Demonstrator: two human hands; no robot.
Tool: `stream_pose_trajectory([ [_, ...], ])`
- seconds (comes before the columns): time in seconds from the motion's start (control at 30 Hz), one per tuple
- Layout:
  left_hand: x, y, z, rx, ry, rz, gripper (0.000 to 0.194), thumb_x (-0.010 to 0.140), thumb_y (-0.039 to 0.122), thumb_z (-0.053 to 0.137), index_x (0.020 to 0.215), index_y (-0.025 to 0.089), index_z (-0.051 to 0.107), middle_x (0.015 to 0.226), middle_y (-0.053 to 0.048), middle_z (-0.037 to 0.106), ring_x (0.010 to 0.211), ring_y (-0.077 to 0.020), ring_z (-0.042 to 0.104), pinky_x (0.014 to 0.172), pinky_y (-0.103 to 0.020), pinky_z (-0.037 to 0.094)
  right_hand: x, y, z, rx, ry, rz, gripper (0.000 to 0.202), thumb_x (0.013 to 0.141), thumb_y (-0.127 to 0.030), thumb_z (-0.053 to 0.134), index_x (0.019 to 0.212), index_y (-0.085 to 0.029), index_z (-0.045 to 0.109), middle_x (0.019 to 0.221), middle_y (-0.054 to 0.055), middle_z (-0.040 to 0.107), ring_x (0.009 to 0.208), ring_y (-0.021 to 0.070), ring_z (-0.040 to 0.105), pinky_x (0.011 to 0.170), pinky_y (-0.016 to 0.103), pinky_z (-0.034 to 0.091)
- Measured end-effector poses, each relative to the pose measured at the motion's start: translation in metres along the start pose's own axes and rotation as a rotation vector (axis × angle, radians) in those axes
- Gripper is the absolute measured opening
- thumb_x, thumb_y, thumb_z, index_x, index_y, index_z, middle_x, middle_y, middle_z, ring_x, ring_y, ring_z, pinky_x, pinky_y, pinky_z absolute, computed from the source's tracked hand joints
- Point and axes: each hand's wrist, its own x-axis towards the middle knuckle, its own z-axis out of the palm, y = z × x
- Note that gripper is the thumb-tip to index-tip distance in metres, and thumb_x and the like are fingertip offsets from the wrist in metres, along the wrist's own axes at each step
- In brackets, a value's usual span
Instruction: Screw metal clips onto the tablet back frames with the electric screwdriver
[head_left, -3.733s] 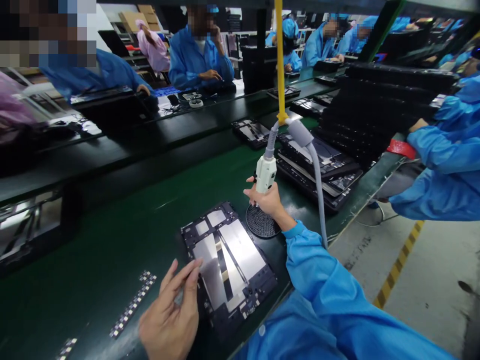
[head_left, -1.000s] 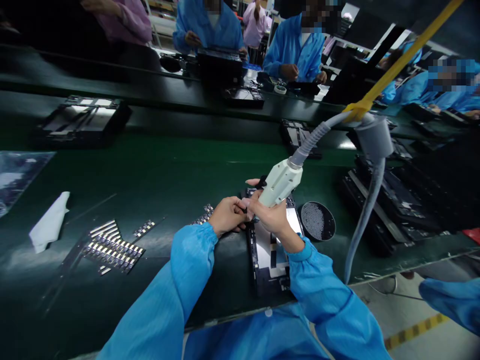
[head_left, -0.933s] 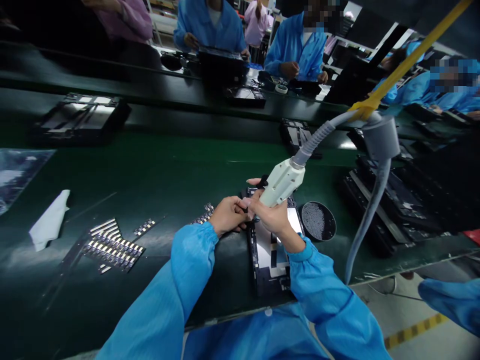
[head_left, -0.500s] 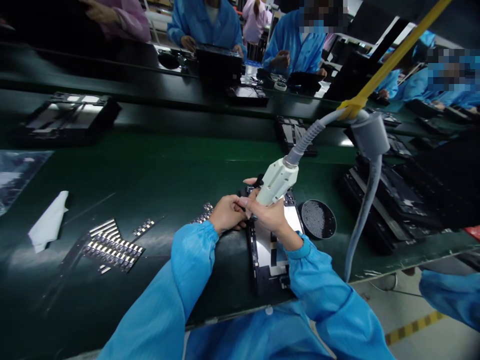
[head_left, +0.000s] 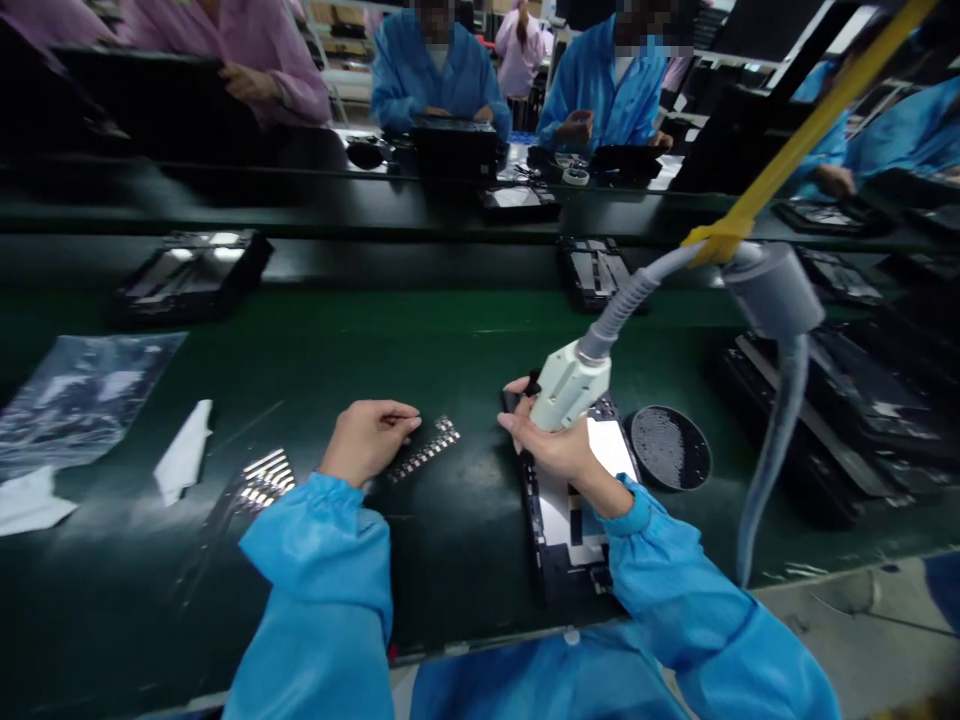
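My right hand (head_left: pixel 553 440) is wrapped round a pale electric screwdriver (head_left: pixel 574 385) whose grey cable leaves its top. It holds the tool over the upper part of a black device chassis (head_left: pixel 551 560) with white panels, lying flat on the bench. The tool's tip is hidden by my fingers. My left hand (head_left: pixel 371 437) is pinched above the green bench, apart from the chassis. Just right of its fingertips lies a strip of small dark and shiny pieces (head_left: pixel 424 452). Whatever sits in that pinch is too small to make out.
A round black dish (head_left: pixel 670 447) of small metal parts stands right of the chassis. More shiny strips (head_left: pixel 266 480), a white cloth (head_left: pixel 184 452) and a plastic bag (head_left: pixel 90 400) lie left. Stacked black units (head_left: pixel 817 430) are at right. Co-workers (head_left: pixel 442 75) sit opposite.
My left hand has moved left from the chassis to beside the strip of small pieces. My right hand still holds the screwdriver over the chassis. The camera view has shifted.
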Motion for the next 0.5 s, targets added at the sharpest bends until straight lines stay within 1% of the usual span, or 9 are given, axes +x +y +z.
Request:
stream_pose_trajectory([
  [0.03, -0.001, -0.002, -0.001, 0.068, 0.023, -0.004, 0.025, 0.067, 0.038, 0.071, 0.084, 0.020, 0.073, 0.066, -0.002, 0.070, 0.063, -0.0184, 0.065, 0.060, -0.027, 0.049, 0.000, -0.003, -0.001, 0.026, 0.009, -0.009, 0.019, 0.072, -0.022, 0.074, 0.085, -0.023, 0.061, 0.050, -0.008, 0.053, 0.044, 0.0122, 0.052, 0.060, 0.035, 0.054],
  [0.1, -0.002, -0.002, 0.005, 0.211, 0.068, 0.019, 0.034, 0.068, 0.045, 0.072, 0.092, 0.021, 0.072, 0.078, -0.004, 0.071, 0.071, -0.0205, 0.067, 0.064, -0.028, 0.049, 0.000, -0.010, -0.006, 0.072, 0.033, -0.038, 0.031, 0.070, -0.023, 0.078, 0.097, -0.023, 0.062, 0.051, -0.009, 0.054, 0.042, 0.0112, 0.050, 0.052, 0.032, 0.050],
  [0.17, -0.003, 0.004, 0.016, 0.336, 0.080, 0.073, 0.043, 0.065, 0.052, 0.074, 0.095, 0.022, 0.071, 0.087, -0.006, 0.071, 0.081, -0.0240, 0.067, 0.068, -0.030, 0.049, -0.001, -0.020, -0.018, 0.091, 0.065, -0.072, 0.041, 0.068, -0.024, 0.082, 0.104, -0.024, 0.062, 0.053, -0.009, 0.057, 0.043, 0.0113, 0.050, 0.048, 0.030, 0.048],
  [0.2, -0.003, 0.007, 0.021, 0.377, 0.065, 0.108, 0.044, 0.064, 0.055, 0.074, 0.093, 0.022, 0.071, 0.090, -0.006, 0.070, 0.085, -0.0255, 0.066, 0.070, -0.031, 0.048, -0.001, -0.024, -0.027, 0.090, 0.084, -0.086, 0.044, 0.068, -0.024, 0.082, 0.107, -0.024, 0.061, 0.053, -0.008, 0.057, 0.043, 0.0117, 0.051, 0.047, 0.030, 0.047],
  [0.27, -0.004, 0.013, 0.029, 0.414, 0.010, 0.172, 0.036, 0.064, 0.054, 0.073, 0.083, 0.023, 0.070, 0.088, -0.006, 0.069, 0.086, -0.0262, 0.066, 0.070, -0.031, 0.047, -0.003, -0.031, -0.048, 0.080, 0.117, -0.103, 0.043, 0.070, -0.024, 0.081, 0.108, -0.023, 0.060, 0.051, -0.009, 0.057, 0.042, 0.0121, 0.052, 0.045, 0.029, 0.046],
  [0.3, -0.005, 0.015, 0.030, 0.412, -0.022, 0.188, 0.032, 0.066, 0.052, 0.071, 0.078, 0.023, 0.069, 0.084, -0.005, 0.069, 0.082, -0.0254, 0.066, 0.068, -0.031, 0.047, -0.004, -0.033, -0.062, 0.078, 0.138, -0.111, 0.040, 0.072, -0.024, 0.080, 0.106, -0.023, 0.060, 0.050, -0.009, 0.057, 0.040, 0.0119, 0.052, 0.043, 0.029, 0.045],
  [0.37, -0.004, 0.016, 0.031, 0.403, -0.066, 0.171, 0.029, 0.066, 0.052, 0.069, 0.073, 0.024, 0.067, 0.071, -0.003, 0.067, 0.069, -0.0235, 0.064, 0.062, -0.031, 0.046, -0.005, -0.034, -0.091, 0.085, 0.199, -0.124, 0.033, 0.073, -0.024, 0.078, 0.100, -0.022, 0.059, 0.049, -0.010, 0.056, 0.037, 0.0110, 0.051, 0.040, 0.027, 0.043],
  [0.43, 0.000, 0.013, 0.030, 0.426, -0.063, 0.132, 0.036, 0.065, 0.058, 0.068, 0.077, 0.025, 0.067, 0.061, 0.000, 0.063, 0.062, -0.0240, 0.063, 0.057, -0.032, 0.046, -0.006, -0.029, -0.121, 0.105, 0.289, -0.144, 0.030, 0.072, -0.024, 0.078, 0.092, -0.022, 0.057, 0.047, -0.010, 0.056, 0.035, 0.0101, 0.050, 0.038, 0.025, 0.042],
  [0.5, 0.004, 0.011, 0.029, 0.423, -0.062, 0.159, 0.049, 0.060, 0.067, 0.069, 0.083, 0.024, 0.069, 0.059, -0.001, 0.063, 0.061, -0.0257, 0.063, 0.054, -0.032, 0.046, -0.007, -0.020, -0.148, 0.116, 0.393, -0.161, 0.029, 0.070, -0.024, 0.079, 0.086, -0.021, 0.055, 0.044, -0.010, 0.055, 0.032, 0.0097, 0.048, 0.036, 0.024, 0.041],
])
